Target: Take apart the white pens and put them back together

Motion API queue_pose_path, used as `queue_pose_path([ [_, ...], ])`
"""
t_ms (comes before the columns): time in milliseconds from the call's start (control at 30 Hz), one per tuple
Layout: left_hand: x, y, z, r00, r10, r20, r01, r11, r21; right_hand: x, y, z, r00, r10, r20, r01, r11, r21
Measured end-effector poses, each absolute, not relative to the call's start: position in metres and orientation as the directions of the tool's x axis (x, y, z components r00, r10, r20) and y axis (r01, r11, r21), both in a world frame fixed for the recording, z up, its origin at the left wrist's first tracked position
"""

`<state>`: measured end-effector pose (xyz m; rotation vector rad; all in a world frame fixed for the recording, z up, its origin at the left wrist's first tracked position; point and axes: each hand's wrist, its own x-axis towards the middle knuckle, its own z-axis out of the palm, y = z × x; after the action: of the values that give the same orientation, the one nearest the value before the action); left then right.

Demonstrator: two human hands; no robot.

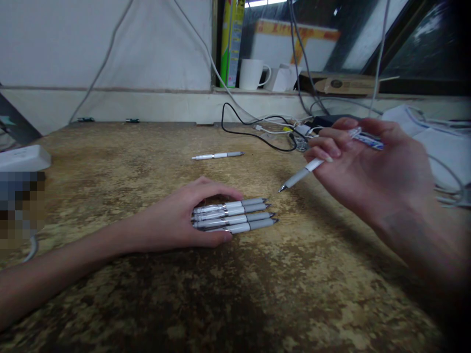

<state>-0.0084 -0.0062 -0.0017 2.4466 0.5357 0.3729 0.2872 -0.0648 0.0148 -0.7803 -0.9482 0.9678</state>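
Several white and grey pens (235, 215) lie side by side on the worn wooden table (165, 299), their tips pointing right. My left hand (187, 215) is wrapped round their left ends, thumb on the near side and fingers on the far side. Raised at the right, palm up, my right hand (368, 171) holds another pen (300, 177), its tip angled down to the left and apart from the row. One more pen (219, 155) lies alone farther back on the table, touched by neither hand.
Tangled cables (272, 130) and white papers (445, 152) occupy the back right. A white mug (252, 74) and a green-yellow box (231, 44) stand on the window ledge. At the left edge is a white plastic block (25, 158).
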Motion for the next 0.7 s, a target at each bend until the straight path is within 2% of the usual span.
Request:
queue_pose_path([
  [133, -0.0090, -0.0055, -0.0029, 0.881, 0.452, 0.141, 0.284, -0.742, 0.608, 0.2846, -0.0658, 0.0204, 0.335, 0.912, 0.235, -0.432, 0.371, -0.822],
  [333, -0.0087, -0.0057, -0.0019, 0.880, 0.455, 0.136, 0.287, -0.738, 0.612, 0.2859, -0.0674, 0.0233, 0.300, 0.905, 0.303, -0.315, 0.394, -0.864],
  [700, -0.0088, -0.0063, -0.0016, 0.884, 0.452, 0.119, 0.288, -0.728, 0.622, 0.2842, -0.0687, 0.0213, 0.258, 0.889, 0.378, -0.197, 0.432, -0.880],
])
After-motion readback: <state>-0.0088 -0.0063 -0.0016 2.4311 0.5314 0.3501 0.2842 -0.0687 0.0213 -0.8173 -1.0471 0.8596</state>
